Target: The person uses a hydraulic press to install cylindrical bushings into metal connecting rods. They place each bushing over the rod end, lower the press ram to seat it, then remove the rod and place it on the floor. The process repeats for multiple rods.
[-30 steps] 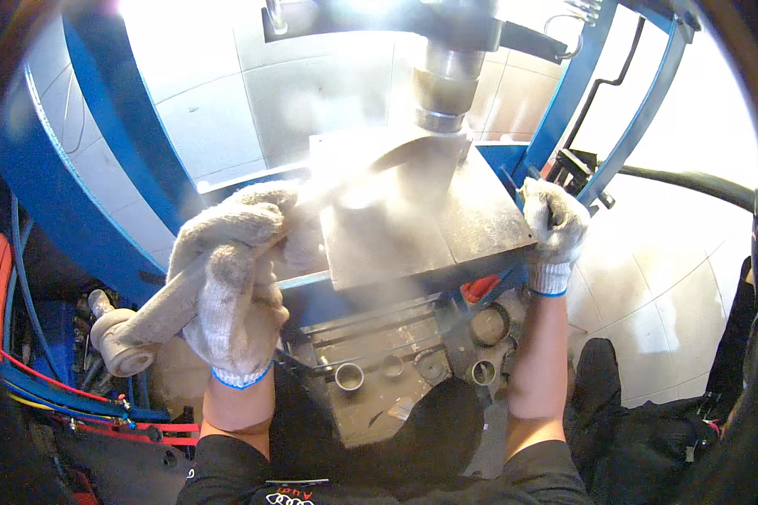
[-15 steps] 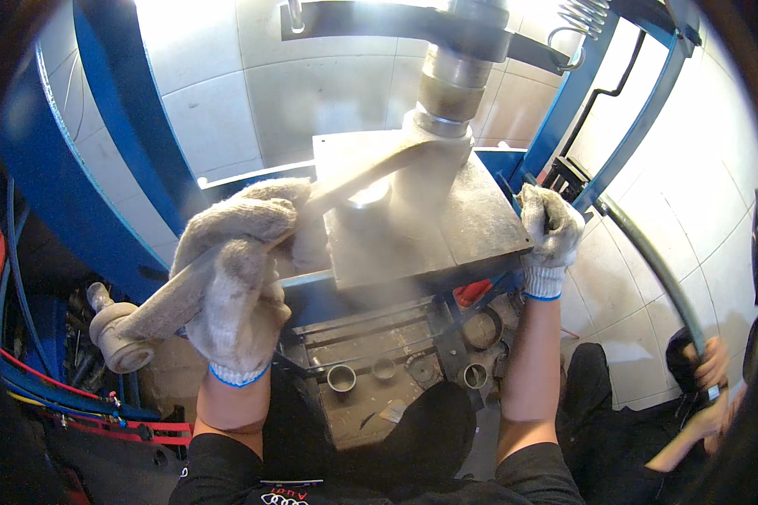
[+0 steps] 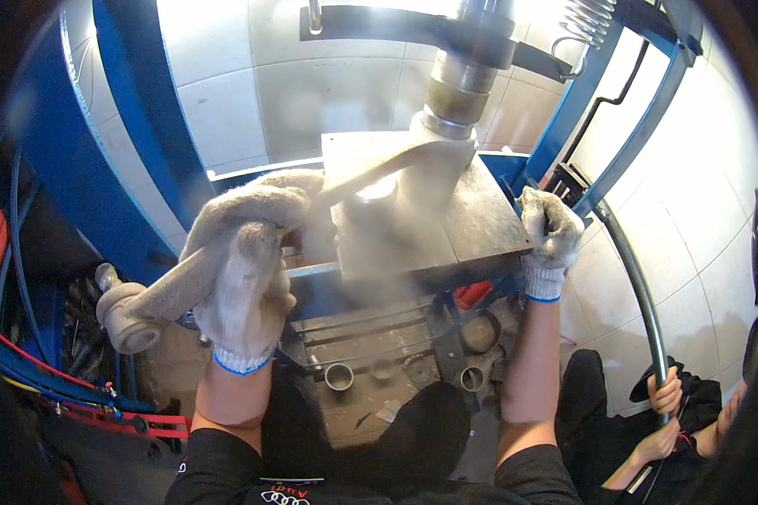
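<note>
My left hand, in a dusty white knit glove, is wrapped round a suspension control arm. The arm slants up to the right, its ball joint end sticking out at the lower left. Its far end sits on a thick steel plate, beneath the ram of a blue hydraulic press. My right hand, gloved the same way, is curled closed at the plate's right corner; whatever its fingers hold, if anything, is hidden. A smear blurs the area in front of the control arm's far end.
At the right a person's hands grip a long pump lever. Blue press posts stand on both sides. Below the plate lie metal rings and a red cloth-like thing. Red and blue hoses run at the left.
The other person's hands and the lever have swung leftward and down. My hands keep their holds; the press and control arm sit slightly further right in view.
</note>
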The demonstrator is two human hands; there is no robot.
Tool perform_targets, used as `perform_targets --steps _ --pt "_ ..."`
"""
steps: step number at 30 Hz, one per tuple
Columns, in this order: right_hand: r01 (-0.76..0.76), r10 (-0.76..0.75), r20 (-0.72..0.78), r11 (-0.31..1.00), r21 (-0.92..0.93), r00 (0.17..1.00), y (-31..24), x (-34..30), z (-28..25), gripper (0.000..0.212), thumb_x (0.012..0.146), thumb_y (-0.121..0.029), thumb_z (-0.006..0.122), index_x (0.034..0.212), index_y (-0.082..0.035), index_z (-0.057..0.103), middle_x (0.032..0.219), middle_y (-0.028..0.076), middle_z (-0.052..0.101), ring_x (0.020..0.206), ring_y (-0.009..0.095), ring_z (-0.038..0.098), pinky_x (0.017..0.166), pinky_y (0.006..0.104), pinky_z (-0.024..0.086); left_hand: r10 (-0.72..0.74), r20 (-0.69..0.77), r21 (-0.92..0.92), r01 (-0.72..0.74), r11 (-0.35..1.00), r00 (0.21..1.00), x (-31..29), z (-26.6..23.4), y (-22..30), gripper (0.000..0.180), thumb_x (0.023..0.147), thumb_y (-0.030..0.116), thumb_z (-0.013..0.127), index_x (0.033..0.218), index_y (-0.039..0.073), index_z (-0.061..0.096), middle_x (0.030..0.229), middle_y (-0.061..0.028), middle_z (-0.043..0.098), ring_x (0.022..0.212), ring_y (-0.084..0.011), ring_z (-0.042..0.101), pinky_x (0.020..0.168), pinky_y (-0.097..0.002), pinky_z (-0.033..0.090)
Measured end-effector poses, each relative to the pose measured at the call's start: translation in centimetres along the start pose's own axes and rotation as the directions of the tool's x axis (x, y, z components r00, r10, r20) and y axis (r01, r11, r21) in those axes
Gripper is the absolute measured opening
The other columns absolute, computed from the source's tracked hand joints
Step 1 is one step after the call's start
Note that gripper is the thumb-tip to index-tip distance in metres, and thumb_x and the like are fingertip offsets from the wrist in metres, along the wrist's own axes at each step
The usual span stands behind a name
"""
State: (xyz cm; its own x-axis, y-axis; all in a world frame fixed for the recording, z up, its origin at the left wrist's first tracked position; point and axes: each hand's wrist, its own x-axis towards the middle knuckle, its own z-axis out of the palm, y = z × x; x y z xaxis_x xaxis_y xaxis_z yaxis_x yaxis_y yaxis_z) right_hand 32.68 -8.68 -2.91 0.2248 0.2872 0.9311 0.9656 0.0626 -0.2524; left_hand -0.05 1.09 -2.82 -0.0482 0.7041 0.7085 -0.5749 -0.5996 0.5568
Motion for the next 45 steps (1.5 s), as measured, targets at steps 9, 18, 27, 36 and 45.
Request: perform_targets --steps 9,18,27,36,45 --pt "-0.016 0.015 0.014 0.999 0.034 1.0 -1.2 0.2 -0.6 0.013 0.084 -0.007 0.071 0.074 0.0 0.069 0.068 0.017 0.066 0.06 0.028 0.067 0.059 0.0357 0.05 -0.068 0.053 -0.019 0.069 0.997 0.996 0.1 -0.2 0.4 0.037 0.098 0.034 0.061 0.109 -0.001 0.065 0.114 -0.0275 0.066 0.092 -0.0293 0.07 0.069 -0.0354 0.062" --pt "-0.158 0.148 0.178 0.986 0.045 0.973 -1.6 0.0 -1.8 0.023 0.092 -0.021 0.067 0.095 0.0 0.076 0.078 0.011 0.073 0.071 0.016 0.069 0.069 0.0307 0.054 -0.178 0.064 -0.189 0.187 0.964 0.982 0.5 -0.9 -0.6 0.034 0.1 0.03 0.058 0.115 0.0 0.065 0.117 -0.0214 0.067 0.104 -0.0287 0.068 0.084 -0.0404 0.06" --pt "0.021 -0.035 0.168 0.996 0.083 0.985 3.3 -1.3 -1.3 0.024 0.098 -0.023 0.061 0.11 -0.007 0.073 0.103 0.008 0.075 0.092 0.017 0.068 0.086 0.0312 0.053 0.026 0.23 0.251 -0.085 0.964 0.973 0.3 0.8 2.8 0.027 0.103 0.025 0.052 0.114 0.005 0.068 0.108 -0.0083 0.068 0.101 -0.015 0.063 0.09 -0.0316 0.051" --pt "0.002 -0.054 0.171 0.956 0.294 0.984 9.3 -0.9 -0.3 0.034 0.098 -0.018 0.061 0.119 0.008 0.063 0.116 0.018 0.069 0.106 0.025 0.064 0.1 0.0377 0.047 -0.245 0.165 0.111 0.228 0.967 0.955 0.8 1.4 1.9 0.027 0.094 0.034 0.063 0.103 0.009 0.068 0.089 -0.0082 0.072 0.079 -0.026 0.067 0.073 -0.0388 0.053" --pt "-0.179 0.117 0.216 0.939 0.294 0.969 10.2 -0.6 0.5 0.034 0.094 -0.019 0.064 0.116 0.006 0.065 0.109 0.015 0.07 0.094 0.021 0.063 0.088 0.0327 0.047 -0.294 0.083 -0.17 0.304 0.937 0.952 2.9 4.3 -2.6 0.034 0.096 0.041 0.053 0.104 0.012 0.068 0.099 -0.008 0.074 0.09 -0.0306 0.067 0.086 -0.042 0.051"
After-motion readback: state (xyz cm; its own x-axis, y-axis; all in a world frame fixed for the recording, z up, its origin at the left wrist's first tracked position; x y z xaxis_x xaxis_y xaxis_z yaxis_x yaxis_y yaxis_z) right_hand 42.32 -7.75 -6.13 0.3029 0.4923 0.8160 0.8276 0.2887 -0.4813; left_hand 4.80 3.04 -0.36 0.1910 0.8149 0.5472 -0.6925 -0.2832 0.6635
